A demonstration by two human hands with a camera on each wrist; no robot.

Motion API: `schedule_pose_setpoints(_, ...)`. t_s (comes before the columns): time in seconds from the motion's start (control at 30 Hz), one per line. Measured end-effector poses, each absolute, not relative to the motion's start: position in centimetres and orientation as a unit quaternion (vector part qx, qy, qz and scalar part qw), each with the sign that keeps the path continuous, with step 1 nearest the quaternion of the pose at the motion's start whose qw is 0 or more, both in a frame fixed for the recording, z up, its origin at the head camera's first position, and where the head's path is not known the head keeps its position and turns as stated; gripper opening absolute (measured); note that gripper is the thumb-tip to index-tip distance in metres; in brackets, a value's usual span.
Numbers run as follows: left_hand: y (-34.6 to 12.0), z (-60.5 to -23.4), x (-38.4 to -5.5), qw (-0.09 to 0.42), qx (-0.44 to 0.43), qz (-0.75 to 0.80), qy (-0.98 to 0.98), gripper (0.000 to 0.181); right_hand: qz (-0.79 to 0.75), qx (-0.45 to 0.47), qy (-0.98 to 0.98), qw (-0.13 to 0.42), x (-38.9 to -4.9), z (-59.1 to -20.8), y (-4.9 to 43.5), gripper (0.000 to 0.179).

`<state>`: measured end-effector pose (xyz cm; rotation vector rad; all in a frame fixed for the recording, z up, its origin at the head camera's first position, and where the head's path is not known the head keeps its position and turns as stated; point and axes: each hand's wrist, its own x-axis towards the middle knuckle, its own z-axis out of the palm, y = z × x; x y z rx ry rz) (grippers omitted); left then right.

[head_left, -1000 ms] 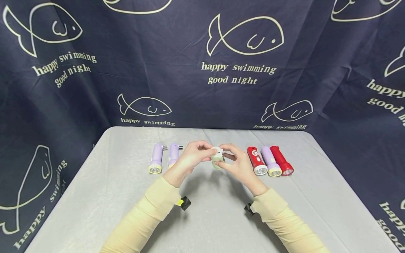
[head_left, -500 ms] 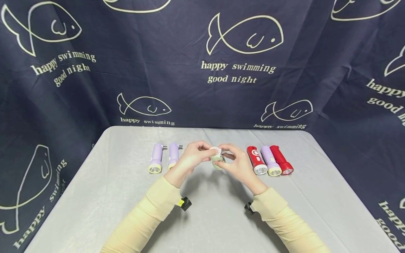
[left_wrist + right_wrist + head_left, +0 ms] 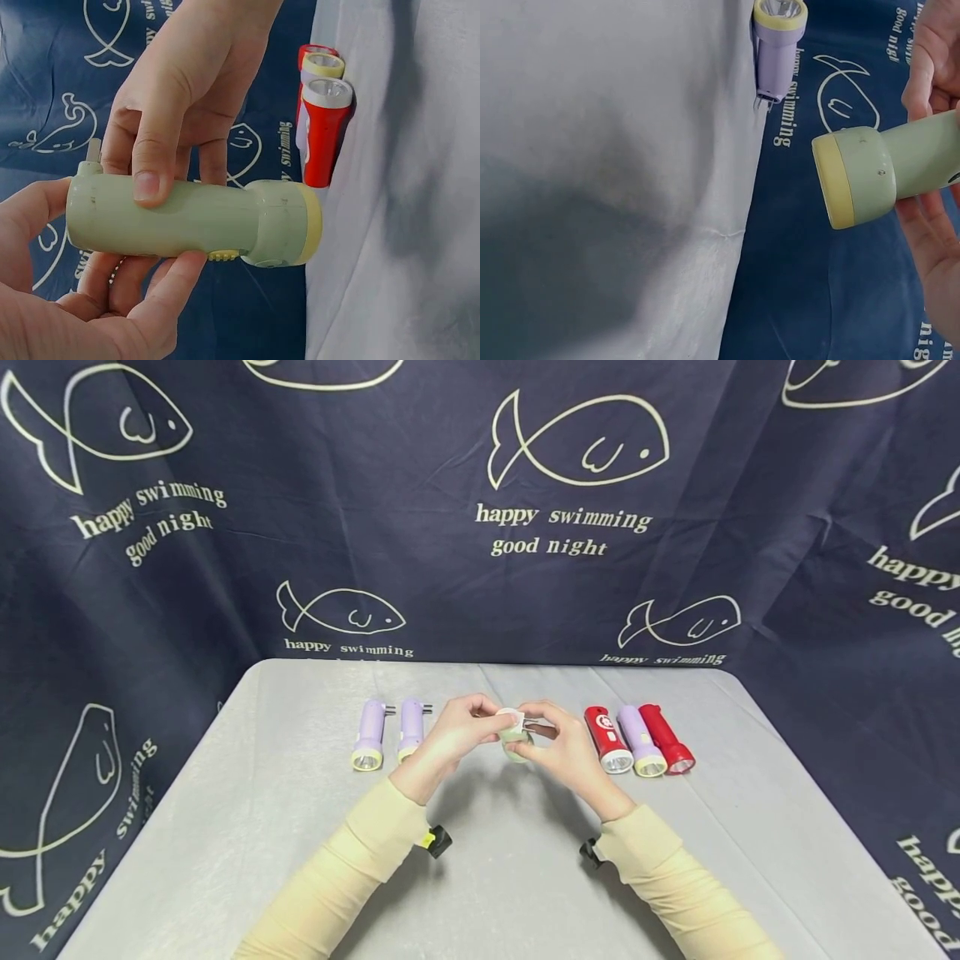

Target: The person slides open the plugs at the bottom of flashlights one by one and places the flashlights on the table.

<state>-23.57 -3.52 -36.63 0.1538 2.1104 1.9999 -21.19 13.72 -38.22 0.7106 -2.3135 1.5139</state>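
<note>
A pale green flashlight with a yellow rim is held up above the table between both hands. In the left wrist view its yellow ribbed switch faces down, and metal prongs stick out near its tail end. My left hand grips the tail end, with fingers below the body. From the other side my right hand pinches the body, its thumb lying along the barrel. The right wrist view shows the lamp head pointing away from both hands; part of the barrel is cut off there.
Two lilac flashlights with prongs lie left of the hands on the grey-covered table. To the right lie a red flashlight with a white rim, a lilac one and another red one, side by side. A dark blue printed curtain hangs behind.
</note>
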Motion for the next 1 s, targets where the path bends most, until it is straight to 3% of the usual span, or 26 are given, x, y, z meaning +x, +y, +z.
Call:
schedule_pose_setpoints(0.57,-3.9,-36.6,-24.0,0.112,0.083,0.671,0.728,0.027,0.526,0.251,-0.797,0.158,-21.5,-37.9,13.6,0.042)
schedule_pose_setpoints(1.0,-4.5,-36.6,-24.0,0.102,0.140,0.621,0.765,0.036,0.608,0.222,-0.755,0.106,-22.9,-39.3,14.2,0.044)
